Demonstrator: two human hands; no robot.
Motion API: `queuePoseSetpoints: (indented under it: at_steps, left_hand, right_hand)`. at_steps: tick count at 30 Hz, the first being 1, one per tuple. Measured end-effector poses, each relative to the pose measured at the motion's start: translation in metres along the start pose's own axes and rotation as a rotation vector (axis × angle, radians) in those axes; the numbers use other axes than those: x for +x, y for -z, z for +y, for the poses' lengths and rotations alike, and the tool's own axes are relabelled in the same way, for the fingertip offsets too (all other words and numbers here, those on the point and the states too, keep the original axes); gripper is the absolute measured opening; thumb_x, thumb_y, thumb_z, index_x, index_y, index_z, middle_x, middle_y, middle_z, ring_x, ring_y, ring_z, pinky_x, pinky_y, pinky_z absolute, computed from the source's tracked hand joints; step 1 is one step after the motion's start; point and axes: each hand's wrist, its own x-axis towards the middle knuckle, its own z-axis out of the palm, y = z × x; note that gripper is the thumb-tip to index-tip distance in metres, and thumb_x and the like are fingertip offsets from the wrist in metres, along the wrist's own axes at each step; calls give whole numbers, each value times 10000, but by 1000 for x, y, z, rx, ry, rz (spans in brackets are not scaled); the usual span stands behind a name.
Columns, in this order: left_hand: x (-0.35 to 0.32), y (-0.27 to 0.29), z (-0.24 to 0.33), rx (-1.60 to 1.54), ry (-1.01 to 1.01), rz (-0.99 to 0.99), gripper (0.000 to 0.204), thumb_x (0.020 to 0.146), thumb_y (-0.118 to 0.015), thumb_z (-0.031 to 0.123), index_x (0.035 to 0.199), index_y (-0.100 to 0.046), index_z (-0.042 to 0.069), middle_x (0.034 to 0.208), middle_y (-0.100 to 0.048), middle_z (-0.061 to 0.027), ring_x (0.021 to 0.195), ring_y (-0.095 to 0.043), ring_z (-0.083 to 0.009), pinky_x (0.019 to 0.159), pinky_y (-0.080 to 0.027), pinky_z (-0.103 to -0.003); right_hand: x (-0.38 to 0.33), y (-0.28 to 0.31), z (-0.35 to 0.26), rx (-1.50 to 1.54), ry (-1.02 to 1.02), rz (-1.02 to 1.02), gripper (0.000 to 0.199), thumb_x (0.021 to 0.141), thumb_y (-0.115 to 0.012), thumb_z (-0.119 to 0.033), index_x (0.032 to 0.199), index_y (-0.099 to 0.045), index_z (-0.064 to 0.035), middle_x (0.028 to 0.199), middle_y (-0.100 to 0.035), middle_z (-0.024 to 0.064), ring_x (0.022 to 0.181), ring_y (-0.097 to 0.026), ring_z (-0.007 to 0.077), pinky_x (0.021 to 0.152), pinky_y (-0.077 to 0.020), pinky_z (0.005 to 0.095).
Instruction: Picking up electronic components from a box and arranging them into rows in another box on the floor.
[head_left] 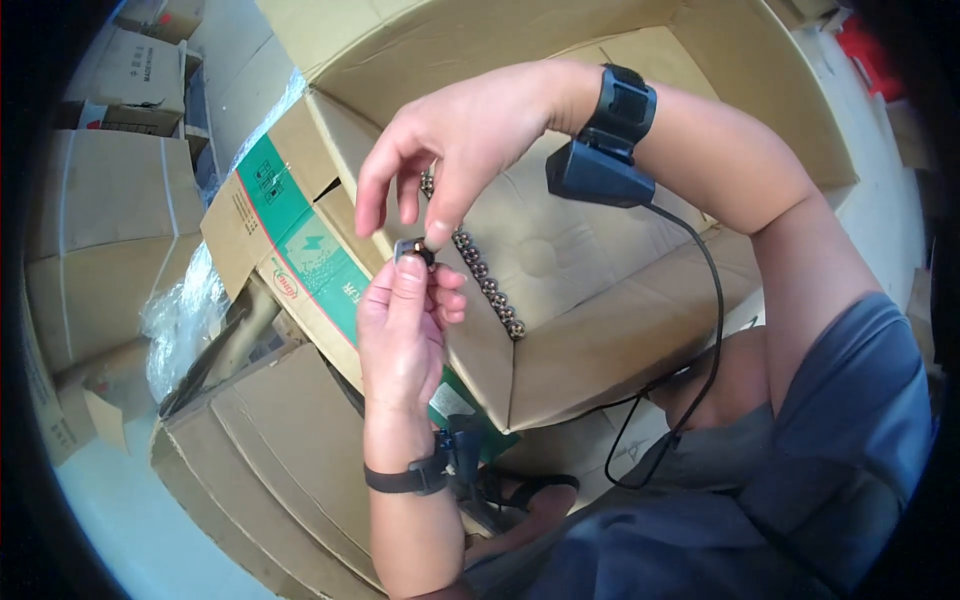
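My left hand is closed, pinching a small dark round metal part with coppery bits between thumb and fingers. Over it comes my right hand, its thumb tip touching or very near the part. The other right fingers curve loosely, apart from the thumb. Just behind the hands, inside a large open cardboard box, a row of similar round metal parts lines the left wall. The fingers partly hide the held part and the far end of that row.
Beside the box's left wall is a green-and-tan printed carton. Flattened cardboard leans at lower left, with clear plastic wrap behind it. Stacked cartons stand at far left. A black cable hangs from my right wrist device.
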Motion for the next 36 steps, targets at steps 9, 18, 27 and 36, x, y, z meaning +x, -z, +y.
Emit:
queuePoseSetpoints:
  at_steps: [9,18,27,36]
  left_hand:
    - [10,-2,1,-123,-39,43,589,1008,-332,487,1237,-462,-40,849,-639,-142,662,-608,-149,590,-518,-261]
    - [11,3,-4,178,-73,98,580,1023,-299,440,1299,-429,-53,840,-634,-159,553,-622,-170,433,-506,-239]
    - [12,-8,-2,245,-41,139,589,1017,-285,467,1269,-465,-34,817,-620,-136,528,-595,-151,404,-478,-225]
    - [10,-2,-4,201,-57,82,543,1019,-320,431,1254,-468,-36,843,-629,-157,553,-619,-170,423,-504,-233]
  right_hand:
    - [13,5,38,-31,-98,220,270,825,-715,-128,1063,-649,-19,883,-690,19,787,-619,70,709,-496,232]
    - [68,48,235,-12,-561,852,323,800,-706,-343,888,-695,-33,804,-695,91,755,-663,153,684,-532,313]
    - [111,49,279,-769,-839,738,221,763,-614,-257,862,-711,-85,935,-688,173,896,-658,323,838,-511,402]
    - [86,36,263,-719,-716,624,356,735,-555,-124,1061,-692,-85,1055,-672,174,1011,-633,321,901,-497,382]
